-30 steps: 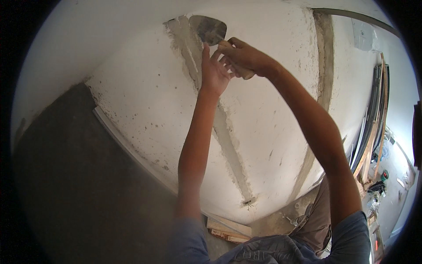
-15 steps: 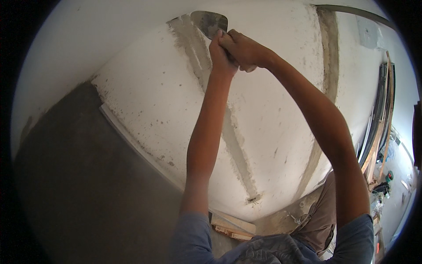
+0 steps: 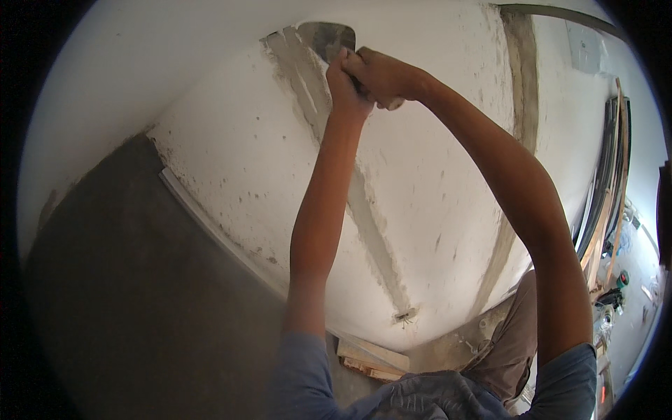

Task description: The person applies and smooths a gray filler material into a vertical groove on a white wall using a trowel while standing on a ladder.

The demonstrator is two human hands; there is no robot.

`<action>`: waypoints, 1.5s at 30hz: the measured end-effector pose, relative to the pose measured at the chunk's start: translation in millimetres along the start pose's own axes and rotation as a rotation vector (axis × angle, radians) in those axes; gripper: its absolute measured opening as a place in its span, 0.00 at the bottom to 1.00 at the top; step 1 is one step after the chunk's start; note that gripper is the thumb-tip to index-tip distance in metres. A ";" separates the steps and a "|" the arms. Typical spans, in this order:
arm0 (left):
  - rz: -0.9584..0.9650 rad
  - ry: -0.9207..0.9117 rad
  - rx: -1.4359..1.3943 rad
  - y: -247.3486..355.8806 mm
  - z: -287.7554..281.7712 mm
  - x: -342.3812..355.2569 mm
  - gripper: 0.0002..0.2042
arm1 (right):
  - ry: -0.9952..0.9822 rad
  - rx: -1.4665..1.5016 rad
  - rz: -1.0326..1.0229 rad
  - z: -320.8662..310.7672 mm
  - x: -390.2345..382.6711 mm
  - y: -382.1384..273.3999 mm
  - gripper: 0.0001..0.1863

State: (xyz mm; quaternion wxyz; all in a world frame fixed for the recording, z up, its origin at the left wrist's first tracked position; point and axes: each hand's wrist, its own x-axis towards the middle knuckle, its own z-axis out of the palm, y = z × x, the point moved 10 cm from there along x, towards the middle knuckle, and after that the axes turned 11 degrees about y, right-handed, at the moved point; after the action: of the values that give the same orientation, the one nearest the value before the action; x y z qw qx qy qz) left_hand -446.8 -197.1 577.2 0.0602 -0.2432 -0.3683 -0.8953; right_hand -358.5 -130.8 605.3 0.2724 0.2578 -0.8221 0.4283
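Both my hands are raised to the top of the white wall (image 3: 231, 182), closed together around the handle of a trowel (image 3: 329, 35). Its wide grey metal blade has rounded corners and lies against or close to the wall, just right of the upper end of a grey mortar strip (image 3: 297, 66). My left hand (image 3: 346, 87) wraps the handle nearest the blade, thumb pointing up. Pressed over it from the right is my right hand (image 3: 388, 73). Most of the handle is hidden by the fingers; a pale end pokes out below them.
A second mortar strip (image 3: 521, 77) runs down the wall at right. Boards and dark lengths (image 3: 612, 168) lean farther right. Wood pieces (image 3: 371, 357) lie at the wall's foot. A small wall box with wires (image 3: 404, 316) ends the nearer strip. Dark surface (image 3: 140, 294) fills the left.
The whole view has shifted a little, so wall and hands sit slightly farther left. Both hands keep their grip on the trowel, its blade still beside the strip's upper end.
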 end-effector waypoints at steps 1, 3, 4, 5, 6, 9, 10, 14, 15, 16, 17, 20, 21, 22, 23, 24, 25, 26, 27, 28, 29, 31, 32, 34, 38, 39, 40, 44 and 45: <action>-0.027 0.035 0.030 2.3 9.9 -2.2 0.18 | 0.041 -0.011 -0.029 -6.2 7.6 3.7 0.26; -0.055 0.003 -0.003 -4.2 28.0 -2.4 0.17 | 0.127 -0.075 -0.229 -7.2 22.5 14.4 0.29; -0.056 -0.032 -0.041 -7.6 19.1 -3.6 0.17 | 0.096 -0.086 -0.265 -1.5 19.3 12.9 0.30; -0.056 -0.063 -0.071 -8.8 5.3 -3.8 0.17 | 0.059 -0.088 -0.301 4.4 6.1 -4.5 0.31; -0.168 -0.262 -0.086 -11.3 10.0 -5.4 0.16 | -0.041 -0.083 -0.207 0.1 -3.1 -6.8 0.30; -0.361 -0.675 -0.159 -5.8 14.5 -12.6 0.17 | -0.105 0.153 0.017 11.6 -3.0 4.3 0.30; -0.317 -0.681 -0.179 -3.2 12.7 -10.3 0.18 | -0.081 0.268 0.078 20.0 7.1 16.5 0.30; -0.038 0.251 -0.016 0.8 17.9 -40.8 0.22 | 0.169 0.175 -0.268 23.0 21.7 22.2 0.31; -0.003 0.230 -0.006 7.5 13.6 -42.2 0.23 | 0.221 0.175 -0.340 28.7 16.8 12.0 0.31; 0.031 0.207 0.007 15.2 4.7 -41.2 0.24 | 0.179 0.225 -0.252 31.1 14.3 6.8 0.31; 0.059 0.192 0.025 22.5 -8.6 -41.2 0.25 | 0.157 0.268 -0.180 36.8 14.7 5.7 0.31; 0.098 -0.065 0.225 36.3 0.9 -31.4 0.26 | 0.144 0.329 -0.021 39.8 26.7 10.8 0.32; 0.097 0.007 0.177 32.8 -10.0 -30.2 0.26 | 0.136 0.232 -0.142 40.5 23.3 2.9 0.31; 0.102 0.073 0.133 31.8 -8.1 -35.6 0.26 | 0.134 0.136 -0.271 39.2 19.6 -6.3 0.31; 0.106 0.137 0.088 31.4 -8.6 -38.6 0.26 | 0.121 0.130 -0.288 37.7 19.8 -6.5 0.31; 0.098 0.082 0.122 31.0 -3.6 -35.8 0.25 | 0.103 0.123 -0.306 37.4 19.2 -6.9 0.31; 0.090 0.037 0.153 33.9 -5.8 -33.4 0.24 | 0.066 0.211 -0.208 37.4 18.2 -5.1 0.31; 0.082 -0.008 0.184 35.1 -7.7 -31.6 0.24 | 0.030 0.297 -0.110 39.6 15.6 -3.1 0.31; 0.091 0.037 0.215 36.8 -18.3 -29.1 0.23 | 0.004 0.307 -0.083 43.9 12.0 -4.9 0.31; 0.104 0.077 0.247 39.4 -23.7 -27.5 0.22 | -0.020 0.316 -0.061 47.3 10.6 -6.3 0.30; 0.086 0.072 0.231 37.5 -24.9 -26.6 0.22 | -0.043 0.324 -0.040 49.9 9.0 -7.4 0.30; 0.011 0.033 0.143 25.2 -26.3 -40.0 0.21 | -0.183 0.387 0.116 50.0 -2.7 4.6 0.29; -0.040 -0.003 0.074 19.5 -25.6 -48.9 0.21 | -0.260 0.418 0.195 53.3 -12.1 11.4 0.29; -0.115 -0.255 0.051 9.0 -17.3 -58.9 0.19 | -0.281 0.475 0.194 54.5 -21.1 15.1 0.29; -0.024 0.080 0.144 3.9 -45.7 -59.2 0.18 | -0.152 0.427 0.128 49.3 -30.0 34.3 0.29; 0.025 0.120 0.141 3.7 -46.0 -55.0 0.20 | -0.043 0.198 0.005 40.5 -15.6 41.5 0.29; 0.077 0.162 0.141 5.1 -46.7 -51.1 0.24 | 0.065 -0.029 -0.119 31.0 4.2 46.2 0.29; 0.118 0.113 0.044 22.1 -44.6 -47.1 0.28 | 0.318 -0.516 -0.329 14.7 15.3 -0.9 0.31; 0.168 0.135 0.086 32.4 -43.7 -46.5 0.27 | 0.384 -0.569 -0.393 8.2 18.9 -14.1 0.31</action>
State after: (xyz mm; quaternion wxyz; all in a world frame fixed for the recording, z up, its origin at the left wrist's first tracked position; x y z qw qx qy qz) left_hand -413.9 -253.9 548.7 0.1699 -0.2094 -0.3798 -0.8849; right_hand -364.7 -148.3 621.9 0.5585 0.2395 -0.7772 0.1633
